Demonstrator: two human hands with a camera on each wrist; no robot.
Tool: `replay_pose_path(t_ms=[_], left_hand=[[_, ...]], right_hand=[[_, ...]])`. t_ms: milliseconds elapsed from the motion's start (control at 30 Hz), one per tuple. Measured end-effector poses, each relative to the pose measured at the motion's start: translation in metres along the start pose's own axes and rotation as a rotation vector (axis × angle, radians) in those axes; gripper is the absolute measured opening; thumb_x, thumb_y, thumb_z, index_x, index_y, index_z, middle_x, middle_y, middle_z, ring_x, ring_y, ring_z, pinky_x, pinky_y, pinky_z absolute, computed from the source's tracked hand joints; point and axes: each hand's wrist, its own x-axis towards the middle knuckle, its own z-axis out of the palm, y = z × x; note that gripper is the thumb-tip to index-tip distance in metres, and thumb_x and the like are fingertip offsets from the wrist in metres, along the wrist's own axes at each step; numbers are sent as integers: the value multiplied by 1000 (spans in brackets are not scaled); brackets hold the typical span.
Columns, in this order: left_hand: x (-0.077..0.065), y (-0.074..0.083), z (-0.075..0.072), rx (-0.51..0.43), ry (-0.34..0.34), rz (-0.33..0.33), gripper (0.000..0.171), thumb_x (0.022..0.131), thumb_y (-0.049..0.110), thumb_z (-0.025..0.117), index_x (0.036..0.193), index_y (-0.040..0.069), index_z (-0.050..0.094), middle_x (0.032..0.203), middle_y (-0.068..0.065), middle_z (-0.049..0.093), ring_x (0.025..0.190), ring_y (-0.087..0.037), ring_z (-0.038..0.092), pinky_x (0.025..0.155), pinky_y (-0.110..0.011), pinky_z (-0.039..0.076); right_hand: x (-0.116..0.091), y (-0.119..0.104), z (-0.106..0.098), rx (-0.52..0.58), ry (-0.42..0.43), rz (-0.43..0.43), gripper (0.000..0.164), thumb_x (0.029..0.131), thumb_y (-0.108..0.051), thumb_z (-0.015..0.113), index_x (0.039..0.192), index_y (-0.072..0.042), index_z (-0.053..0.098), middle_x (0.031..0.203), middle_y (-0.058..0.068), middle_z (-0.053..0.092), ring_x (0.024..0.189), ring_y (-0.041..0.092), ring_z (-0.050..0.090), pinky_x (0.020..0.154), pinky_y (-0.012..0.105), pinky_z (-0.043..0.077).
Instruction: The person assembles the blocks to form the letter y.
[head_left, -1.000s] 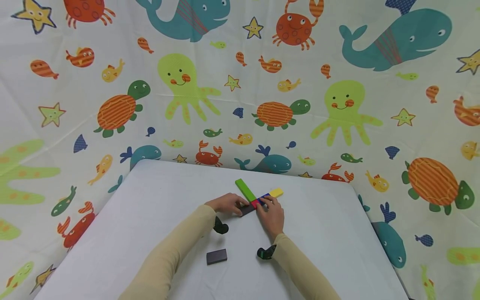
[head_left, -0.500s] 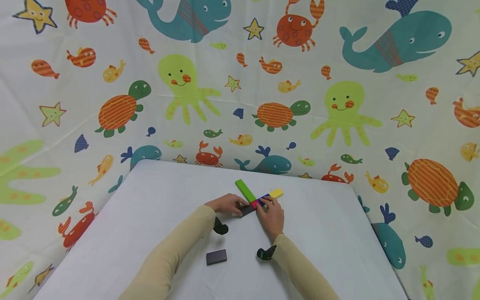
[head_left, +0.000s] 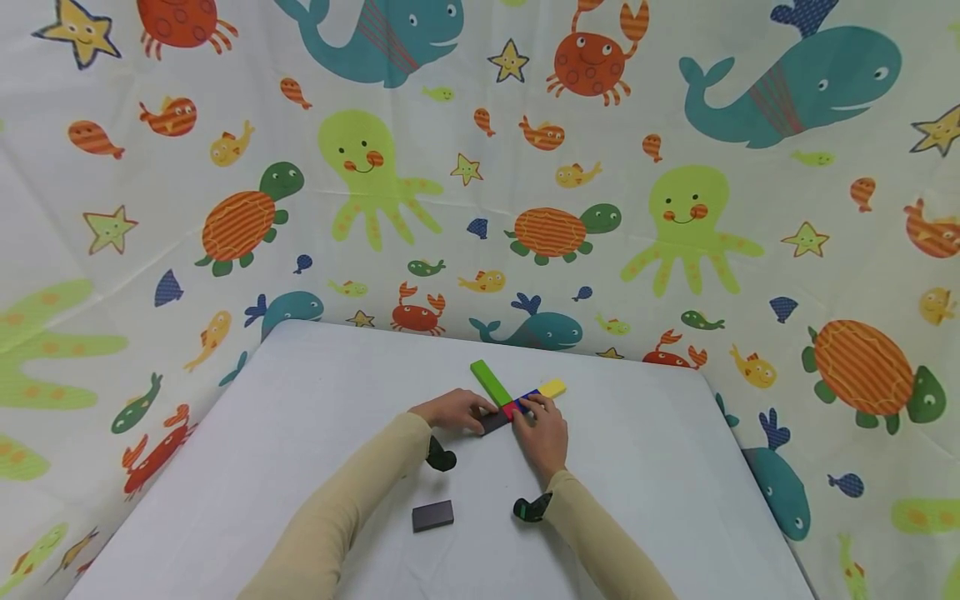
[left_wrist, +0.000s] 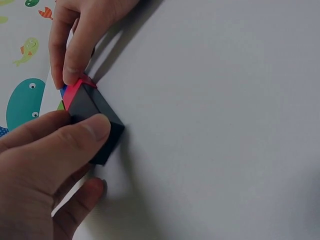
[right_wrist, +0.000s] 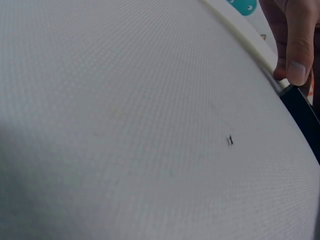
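My left hand (head_left: 456, 410) pinches a black block (left_wrist: 89, 111) between thumb and fingers. That block lies end to end with a small red block (head_left: 510, 409). Beyond the red one, a blue block (head_left: 533, 392) carries on the row, and a yellow block (head_left: 552, 388) forms its far end. A long green block (head_left: 491, 383) runs off from the red block toward the back left. My right hand (head_left: 545, 433) pinches the blue block, its thumb beside the red one. In the right wrist view, the left hand's fingers (right_wrist: 297, 67) grip the black block's end.
Another dark block (head_left: 432, 516) lies nearer on the white table (head_left: 637, 492), between the forearms. Behind and around the table hangs a sheet (head_left: 480, 167) printed with sea animals. A black wrist camera (head_left: 532, 507) sits at the right wrist, another (head_left: 441, 456) at the left.
Both hands and the blocks stay where they were. The head view has tilted very slightly.
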Motion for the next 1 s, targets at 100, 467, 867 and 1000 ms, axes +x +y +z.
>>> replay_pose_path(t_ms=[100,467,867,1000], left_hand=[[0,0,0,3,1,-1,43,88,14,73,130,15,64,108,0,68,96,-13,58,94,-36,46],[-2,0,2,-4,5,-3,43,88,14,73,130,16,64,109,-1,68,97,-14,58,95,-37,46],[-3,2,1,-3,10,0,42,89,14,73,130,15,64,109,-1,68,97,-14,58,95,-37,46],[-3,2,0,3,7,5,42,89,14,73,130,15,64,110,-1,68,98,-13,58,95,-36,46]], right_hand=[[0,0,0,3,-8,5,33,91,-34,70,117,-14,72,126,4,60,105,25,58,95,48,42],[-1,0,-1,-7,-7,5,33,91,-34,70,117,-14,72,126,5,60,106,26,58,94,48,42],[0,-1,-2,-10,-8,11,33,90,-33,70,117,-14,72,127,5,59,108,27,58,95,48,42],[0,0,-1,-17,-18,18,34,90,-34,70,118,-14,72,127,5,59,106,26,58,94,47,42]])
